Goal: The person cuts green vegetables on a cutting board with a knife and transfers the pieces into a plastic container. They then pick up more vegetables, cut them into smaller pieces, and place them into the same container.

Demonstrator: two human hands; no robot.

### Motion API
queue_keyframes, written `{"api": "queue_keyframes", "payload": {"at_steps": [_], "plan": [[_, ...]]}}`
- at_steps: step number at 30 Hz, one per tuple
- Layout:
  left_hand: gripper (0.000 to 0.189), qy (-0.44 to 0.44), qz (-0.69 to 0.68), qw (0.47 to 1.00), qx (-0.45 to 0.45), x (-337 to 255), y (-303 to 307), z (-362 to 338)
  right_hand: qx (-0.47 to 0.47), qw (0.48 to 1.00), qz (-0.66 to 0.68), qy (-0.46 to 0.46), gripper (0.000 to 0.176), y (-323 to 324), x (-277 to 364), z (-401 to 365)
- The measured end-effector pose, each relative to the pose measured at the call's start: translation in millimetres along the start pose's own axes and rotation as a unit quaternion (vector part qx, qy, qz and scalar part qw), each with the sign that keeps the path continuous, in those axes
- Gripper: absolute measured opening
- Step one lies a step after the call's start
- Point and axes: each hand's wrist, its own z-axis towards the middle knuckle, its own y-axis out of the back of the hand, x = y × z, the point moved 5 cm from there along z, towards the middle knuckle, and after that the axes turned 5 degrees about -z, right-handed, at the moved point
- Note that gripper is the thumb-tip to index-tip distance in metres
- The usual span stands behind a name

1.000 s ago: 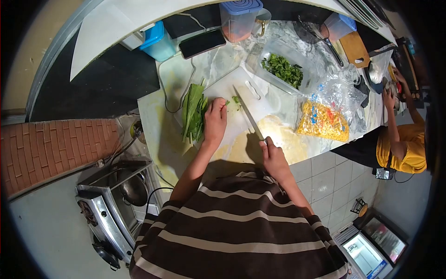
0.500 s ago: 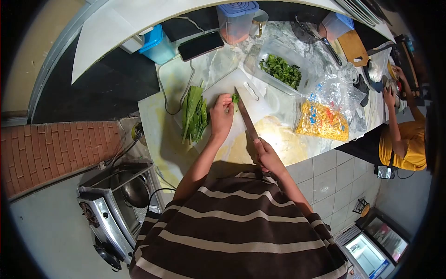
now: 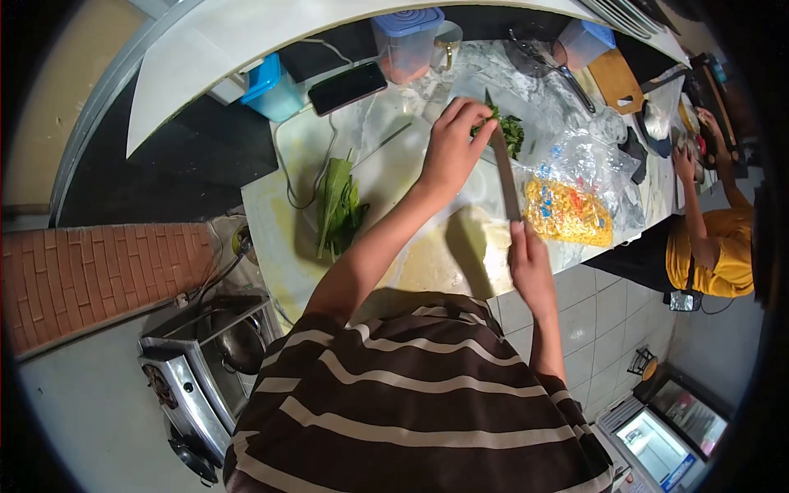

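My right hand (image 3: 532,267) is wrapped round the handle of a long kitchen knife (image 3: 507,181), its blade pointing away from me. My left hand (image 3: 460,144) is closed over cut green leaves (image 3: 491,119) against the far part of the blade. Both are above the clear plastic container (image 3: 538,148), where chopped greens (image 3: 512,135) lie, partly hidden by my hand and the knife. A bunch of uncut leafy greens (image 3: 339,209) rests on the counter to the left. The white cutting board (image 3: 394,168) is partly covered by my left forearm.
A plastic bag of yellow food pieces (image 3: 567,209) lies right of the knife. Along the back are a phone (image 3: 348,88), lidded tubs (image 3: 408,49), a glass mug (image 3: 446,45) and a pan (image 3: 534,62). A person in a yellow shirt (image 3: 723,255) works at the far right.
Both hands and the knife have moved right and away from me, from the cutting board to above the container. My left hand now holds cut leaves against the blade.
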Motion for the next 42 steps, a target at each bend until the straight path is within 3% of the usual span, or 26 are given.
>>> {"api": "queue_keyframes", "payload": {"at_steps": [2,4,8,10,14,15,16,17,18,21,22,24,28,30,35,40,42], "plan": [[0.017,0.000,0.035,0.999,0.038,21,-16,13,-0.083,0.972,-0.221,-0.004,0.028,29,28,12],[0.020,-0.021,0.291,0.951,0.100,27,-22,17,-0.117,0.961,-0.251,-0.017,0.027,46,18,20],[0.024,0.064,0.296,0.949,0.086,36,5,0,-0.130,0.959,-0.248,-0.040,0.028,58,12,13],[0.023,0.053,0.281,0.956,0.064,33,24,-17,-0.116,0.963,-0.242,-0.039,0.029,57,12,8],[0.017,0.043,0.279,0.959,-0.013,6,84,-61,-0.026,0.989,-0.146,-0.028,0.042,34,11,-4],[0.016,0.057,0.278,0.959,-0.026,2,101,-73,0.031,0.998,-0.045,-0.042,0.043,15,-7,-7],[0.016,0.061,0.283,0.957,-0.027,0,116,-86,0.087,0.993,0.055,-0.058,0.045,1,-10,-9],[0.017,0.103,0.280,0.954,-0.025,7,131,-101,0.169,0.973,0.104,-0.119,0.045,-14,-14,-13],[0.018,0.142,0.276,0.950,-0.024,14,141,-114,0.236,0.958,0.114,-0.117,0.042,-27,-14,-15],[0.021,0.115,0.363,0.925,-0.004,17,156,-142,0.310,0.924,0.154,-0.161,0.041,-60,-18,-23],[0.021,0.115,0.364,0.924,-0.006,14,154,-146,0.319,0.916,0.166,-0.178,0.041,-67,-17,-28],[0.036,0.210,0.247,0.945,-0.040,16,143,-154,0.327,0.908,0.176,-0.194,0.041,-72,-18,-34],[0.051,0.208,0.180,0.958,-0.078,15,106,-140,0.374,0.875,0.231,-0.203,0.043,-77,-15,-46],[0.056,0.126,0.208,0.967,-0.073,14,90,-123,0.382,0.862,0.264,-0.206,0.041,-73,-9,-50],[0.055,0.056,0.200,0.978,-0.030,35,62,-64,0.336,0.864,0.311,-0.207,0.037,-46,-5,-55],[0.036,-0.043,0.125,0.989,0.063,41,-10,21,0.223,0.899,0.322,-0.195,0.040,-1,-8,-50],[0.035,-0.006,0.136,0.985,0.103,42,-44,45,0.180,0.910,0.321,-0.191,0.038,10,-16,-46]]}}
